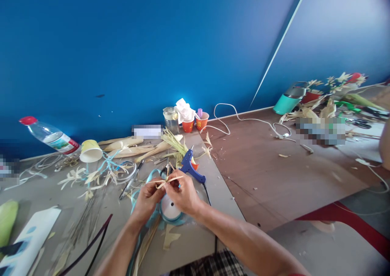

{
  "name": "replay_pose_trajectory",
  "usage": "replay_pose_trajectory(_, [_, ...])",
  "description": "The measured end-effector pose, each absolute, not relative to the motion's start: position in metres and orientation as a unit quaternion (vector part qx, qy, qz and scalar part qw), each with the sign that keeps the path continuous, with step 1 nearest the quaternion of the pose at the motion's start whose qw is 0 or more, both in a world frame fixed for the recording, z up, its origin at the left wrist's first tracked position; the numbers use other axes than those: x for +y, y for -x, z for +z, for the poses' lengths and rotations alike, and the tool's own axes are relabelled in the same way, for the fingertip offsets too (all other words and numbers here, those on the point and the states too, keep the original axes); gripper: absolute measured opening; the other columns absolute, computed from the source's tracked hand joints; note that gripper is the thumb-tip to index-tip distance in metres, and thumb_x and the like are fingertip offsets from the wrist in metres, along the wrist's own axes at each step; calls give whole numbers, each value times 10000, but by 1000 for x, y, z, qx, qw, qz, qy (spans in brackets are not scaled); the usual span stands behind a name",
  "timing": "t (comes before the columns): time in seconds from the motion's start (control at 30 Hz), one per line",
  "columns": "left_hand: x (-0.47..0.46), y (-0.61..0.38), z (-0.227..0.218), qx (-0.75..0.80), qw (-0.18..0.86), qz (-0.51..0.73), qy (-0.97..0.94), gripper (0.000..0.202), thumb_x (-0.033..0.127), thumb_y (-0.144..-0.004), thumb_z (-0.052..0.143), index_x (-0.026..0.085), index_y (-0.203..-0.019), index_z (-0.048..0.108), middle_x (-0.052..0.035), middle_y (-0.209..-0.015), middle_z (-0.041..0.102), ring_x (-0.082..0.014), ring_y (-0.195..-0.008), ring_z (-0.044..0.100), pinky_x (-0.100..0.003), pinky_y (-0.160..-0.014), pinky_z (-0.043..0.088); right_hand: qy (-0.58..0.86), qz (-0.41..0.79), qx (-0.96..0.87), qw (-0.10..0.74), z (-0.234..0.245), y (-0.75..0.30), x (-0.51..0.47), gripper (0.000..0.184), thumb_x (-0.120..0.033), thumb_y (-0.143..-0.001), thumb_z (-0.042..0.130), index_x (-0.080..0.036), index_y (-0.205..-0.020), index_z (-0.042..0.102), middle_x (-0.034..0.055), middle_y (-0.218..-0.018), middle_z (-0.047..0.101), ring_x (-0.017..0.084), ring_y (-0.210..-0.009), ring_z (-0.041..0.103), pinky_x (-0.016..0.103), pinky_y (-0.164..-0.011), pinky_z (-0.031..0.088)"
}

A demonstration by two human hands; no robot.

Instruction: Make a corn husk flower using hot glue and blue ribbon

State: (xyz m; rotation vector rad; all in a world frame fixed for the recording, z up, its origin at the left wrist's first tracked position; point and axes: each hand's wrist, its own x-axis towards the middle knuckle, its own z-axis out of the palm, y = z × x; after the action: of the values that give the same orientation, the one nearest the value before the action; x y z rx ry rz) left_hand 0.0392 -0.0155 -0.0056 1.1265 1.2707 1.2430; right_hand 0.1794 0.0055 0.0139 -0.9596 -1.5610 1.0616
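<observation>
Pinched between the fingertips of my left hand (149, 195) and my right hand (183, 191) is a small corn husk flower (174, 179) with narrow pale strips spreading sideways. Both hands are closed on it. Just below them lies a round white spool (170, 208) with light blue ribbon around it. A blue glue gun (190, 166) rests to the right of my fingers, its cord running toward the front edge. Scissors (166, 170), partly hidden, lie right behind my hands. Blue-stemmed husk flowers (105, 172) are spread on the left, near a pen (131, 181).
Dried corn husks (131, 148) lie along the blue wall. A tilted bottle (55, 138) and a yellow paper cup (90, 151) are at left. Red paper cups (202, 122) and a glass jar (171, 119) stand behind. A white cable (250, 117) crosses the brown table (274, 174).
</observation>
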Motion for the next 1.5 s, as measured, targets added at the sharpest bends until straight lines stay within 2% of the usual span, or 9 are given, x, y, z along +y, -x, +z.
replay_pose_trajectory(0.13, [-15, -41, 3, 519, 482, 512, -486, 244, 390, -682, 689, 150, -731, 699, -21, -619, 585, -114, -510, 467, -240, -503, 401, 403, 428, -642, 492, 12, -180, 6, 66, -242, -739, 544, -182, -711, 534, -3, -635, 533, 98, -517, 478, 204, -470, 375])
replay_pose_trajectory(0.23, [-16, -42, 14, 500, 441, 570, -480, 254, 391, -660, 707, 175, -793, 704, -69, -800, 651, -185, -701, 577, -301, -664, 472, 401, 389, -656, 507, 13, -181, 7, 76, -250, -758, 533, -188, -713, 535, 17, -678, 563, 116, -568, 509, 217, -510, 403])
replay_pose_trajectory(0.33, [-18, -41, 18, 485, 422, 582, -498, 262, 394, -649, 720, 175, -791, 699, -80, -852, 639, -206, -792, 579, -307, -727, 465, 397, 351, -674, 515, 11, -182, 8, 75, -244, -771, 527, -192, -718, 536, 33, -718, 576, 129, -616, 529, 230, -556, 419])
replay_pose_trajectory(0.53, [-17, -36, 6, 460, 427, 584, -514, 310, 461, -701, 662, 164, -790, 664, -48, -759, 593, -168, -688, 521, -274, -651, 416, 389, 271, -719, 508, 3, -182, 10, 92, -244, -786, 521, -193, -709, 520, 23, -671, 550, 133, -608, 509, 236, -562, 397])
replay_pose_trajectory(0.67, [-15, -35, 2, 471, 421, 603, -487, 209, 358, -767, 620, 156, -724, 644, -30, -706, 556, -150, -670, 488, -263, -644, 386, 376, 231, -724, 530, 1, -180, 11, 67, -186, -773, 508, -195, -706, 507, 19, -653, 545, 139, -605, 510, 244, -567, 402])
replay_pose_trajectory(1.13, [-16, -43, 1, 473, 512, 542, -470, 256, 325, -752, 642, 166, -579, 541, 6, -616, 483, -135, -651, 458, -250, -634, 360, 367, 251, -694, 567, 5, -183, 11, 43, -170, -775, 495, -197, -742, 495, 23, -694, 554, 117, -584, 518, 213, -506, 405])
replay_pose_trajectory(1.27, [-16, -39, 6, 445, 508, 596, -434, 207, 363, -742, 646, 166, -685, 617, -15, -690, 551, -138, -678, 492, -253, -653, 395, 356, 238, -707, 563, 6, -184, 12, 57, -162, -776, 483, -194, -730, 494, 24, -676, 546, 123, -592, 513, 222, -537, 409])
replay_pose_trajectory(1.37, [-16, -36, 16, 426, 471, 677, -371, 300, 407, -665, 707, 185, -860, 656, -24, -795, 597, -141, -722, 528, -267, -705, 437, 352, 252, -722, 539, 4, -184, 13, 43, -175, -773, 496, -190, -736, 510, 20, -666, 540, 120, -568, 499, 227, -547, 412])
replay_pose_trajectory(1.5, [-17, -35, 24, 437, 466, 672, -375, 321, 353, -577, 781, 180, -822, 666, -16, -741, 596, -136, -720, 549, -254, -688, 461, 357, 254, -733, 521, 2, -182, 12, 37, -169, -754, 503, -189, -735, 527, 15, -648, 544, 124, -568, 511, 228, -552, 410])
